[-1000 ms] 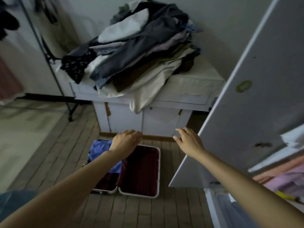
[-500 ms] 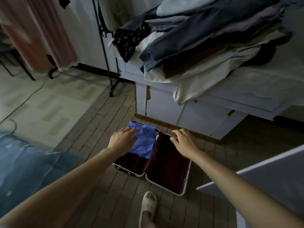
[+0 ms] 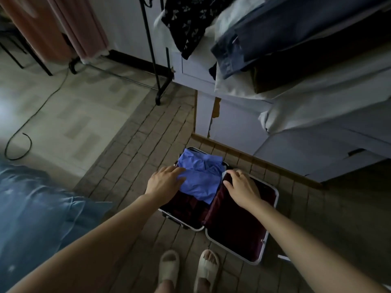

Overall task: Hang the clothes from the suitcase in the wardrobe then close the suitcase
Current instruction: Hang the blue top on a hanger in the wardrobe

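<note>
Left hand [image 3: 164, 183] is down flat on the blue garment [image 3: 201, 178], fingers pretty much straight and spread, fingertips resting on the cloth's 9 o'clock edge, not really curled round anything. Right hand [image 3: 242, 188] sits at the garment's 3 o'clock side, fingers stretched out and loose over the dark red lining right where the two halves of the suitcase [image 3: 273, 225] meet; whether the fingertips actually touch the blue cloth is hard to tell, it's dim down there. The blue garment is crumpled in the far part of the suitcase's left half, spilling a bit toward the middle hinge. Suitcase lies wide open on the brick-pattern floor [image 3: 131, 157], pale rim, dark red inside, and the right half shows only lining. At 6 o'clock from the case are the person's two feet in pale slippers [image 3: 169, 267], just shy of the rim. At 12 to 2 o'clock there's a white cabinet [image 3: 237, 127] with a messy pile of clothes [image 3: 275, 34] on top, some hanging over the edge. A black clothes rack [image 3: 156, 60] stands at about 11 o'clock, with a pinkish curtain [image 3: 72, 28] behind it at 10. A black cable [image 3: 27, 121] snakes over the lighter floor at 9 o'clock, and something blurry and blue [image 3: 31, 208] fills the 8 o'clock corner.
</note>
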